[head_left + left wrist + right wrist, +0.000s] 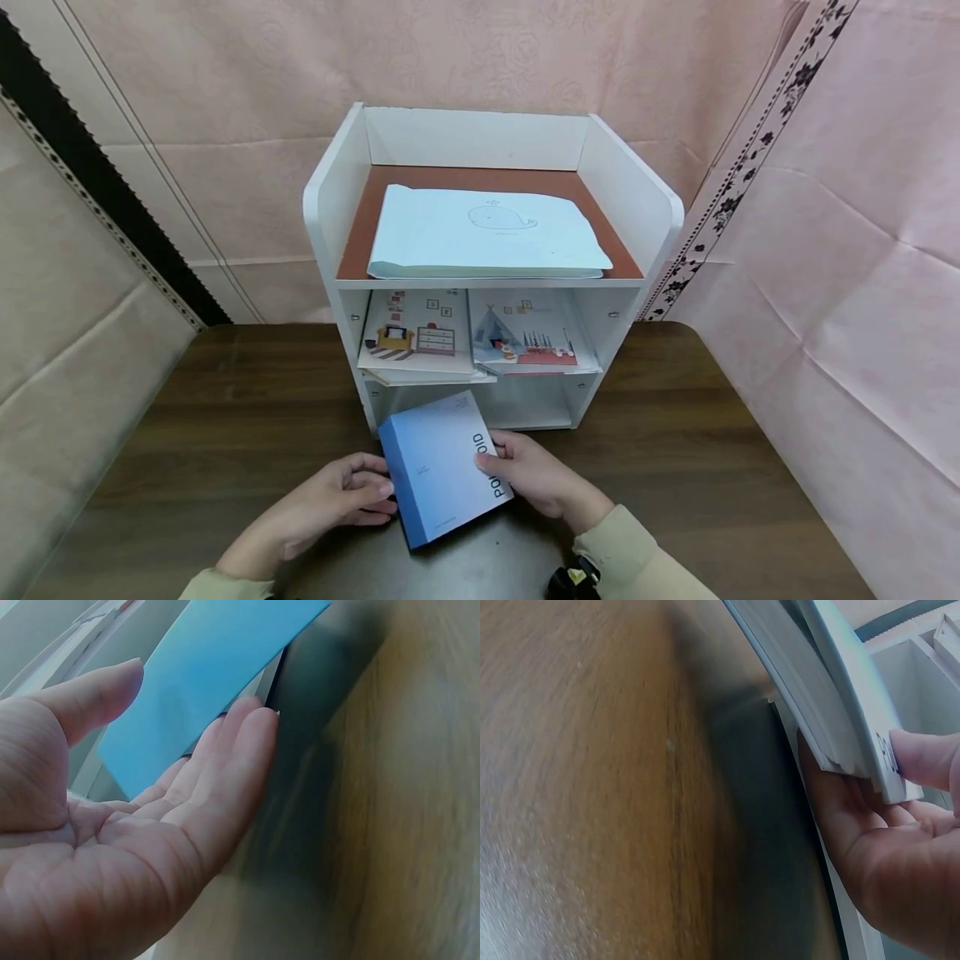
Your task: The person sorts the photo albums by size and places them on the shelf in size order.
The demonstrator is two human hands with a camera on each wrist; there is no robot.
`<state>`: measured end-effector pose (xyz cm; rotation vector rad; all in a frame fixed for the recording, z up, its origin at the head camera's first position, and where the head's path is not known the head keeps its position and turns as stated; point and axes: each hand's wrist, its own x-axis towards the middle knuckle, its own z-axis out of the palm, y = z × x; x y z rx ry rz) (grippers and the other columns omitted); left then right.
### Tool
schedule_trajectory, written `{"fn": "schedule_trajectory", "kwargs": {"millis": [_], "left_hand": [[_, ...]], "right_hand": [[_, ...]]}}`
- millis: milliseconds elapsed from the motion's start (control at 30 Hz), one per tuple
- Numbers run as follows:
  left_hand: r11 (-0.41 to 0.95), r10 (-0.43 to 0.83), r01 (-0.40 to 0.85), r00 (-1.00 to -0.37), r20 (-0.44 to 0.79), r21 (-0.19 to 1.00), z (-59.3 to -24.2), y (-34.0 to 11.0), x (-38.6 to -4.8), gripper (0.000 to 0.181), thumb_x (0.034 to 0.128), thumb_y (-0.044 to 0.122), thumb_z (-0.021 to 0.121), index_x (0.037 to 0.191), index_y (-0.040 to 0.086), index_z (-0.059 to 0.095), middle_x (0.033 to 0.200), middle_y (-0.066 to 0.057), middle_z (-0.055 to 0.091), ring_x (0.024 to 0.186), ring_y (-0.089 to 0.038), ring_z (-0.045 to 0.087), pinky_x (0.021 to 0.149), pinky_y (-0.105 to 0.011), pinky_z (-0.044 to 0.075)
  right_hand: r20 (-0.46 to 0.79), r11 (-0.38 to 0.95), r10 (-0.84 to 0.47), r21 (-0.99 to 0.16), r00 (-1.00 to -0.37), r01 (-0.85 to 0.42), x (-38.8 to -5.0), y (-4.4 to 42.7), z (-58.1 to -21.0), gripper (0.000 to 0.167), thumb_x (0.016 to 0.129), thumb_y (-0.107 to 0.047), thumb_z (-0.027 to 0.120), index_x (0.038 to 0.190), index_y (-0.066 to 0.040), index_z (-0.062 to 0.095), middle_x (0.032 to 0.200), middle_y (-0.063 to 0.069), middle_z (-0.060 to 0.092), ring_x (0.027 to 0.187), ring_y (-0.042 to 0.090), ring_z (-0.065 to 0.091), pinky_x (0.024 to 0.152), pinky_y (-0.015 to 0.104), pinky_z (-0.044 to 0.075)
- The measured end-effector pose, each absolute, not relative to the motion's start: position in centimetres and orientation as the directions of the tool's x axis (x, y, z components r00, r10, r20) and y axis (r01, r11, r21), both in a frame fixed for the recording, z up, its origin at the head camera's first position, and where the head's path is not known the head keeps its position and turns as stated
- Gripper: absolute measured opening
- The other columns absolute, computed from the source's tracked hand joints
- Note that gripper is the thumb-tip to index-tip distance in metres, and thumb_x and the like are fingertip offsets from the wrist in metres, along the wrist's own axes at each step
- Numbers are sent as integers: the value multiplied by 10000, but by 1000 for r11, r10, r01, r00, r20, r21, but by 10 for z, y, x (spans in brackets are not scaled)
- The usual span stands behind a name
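Note:
A blue book (450,467) with a pale-to-dark blue cover and dark lettering is held tilted above the table, in front of the white shelf. My right hand (543,479) grips its right edge, thumb on the cover and fingers underneath. Page edges of the book (810,682) show between its covers in the right wrist view. Beside the darker spine is my left hand (337,504), its fingers loosely bent and thumb apart. In the left wrist view, the left fingertips (255,731) lie along the spine's lower edge; whether they touch it I cannot tell.
The small white shelf (671,221) stands at the back of the brown wooden table (262,400). On its top tier lies a pale folder (480,233) with a whale drawing. Illustrated booklets (420,337) fill the middle tier. Pink cloth (480,58) hangs behind.

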<state>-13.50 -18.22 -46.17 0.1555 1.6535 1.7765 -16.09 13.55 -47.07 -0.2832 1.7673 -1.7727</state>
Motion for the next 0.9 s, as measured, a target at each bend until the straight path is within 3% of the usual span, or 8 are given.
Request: {"fn": "schedule_trajectory", "kwargs": {"millis": [200, 533, 900], "left_hand": [[45, 529, -372, -778, -339, 927, -466, -171, -137, 658, 950, 220, 644, 1388, -113, 284, 1167, -201, 592, 1064, -347, 607, 882, -466, 520], [52, 368, -224, -902, -228, 973, -474, -141, -139, 701, 925, 287, 678, 1396, -70, 299, 1141, -205, 590, 1020, -285, 623, 810, -441, 552], [-11, 349, -215, -916, -197, 977, -483, -123, -134, 869, 877, 222, 742, 1452, -41, 146, 1197, -271, 539, 987, -312, 641, 795, -456, 556]], "right_hand": [[-271, 36, -508, -955, -817, 295, -163, 136, -470, 376, 1014, -155, 516, 1372, -40, 487, 1161, 145, 652, 1006, 280, 651, 828, 400, 548], [-300, 6, -405, -945, -864, 326, -164, 133, -471, 437, 1015, -222, 521, 1413, -57, 449, 1181, 124, 646, 1012, 257, 644, 850, 396, 541], [-278, -16, -348, -953, -895, 303, -164, 127, -475, 449, 1022, -215, 503, 1427, -38, 424, 1157, 130, 654, 999, 244, 653, 827, 386, 550]]}}
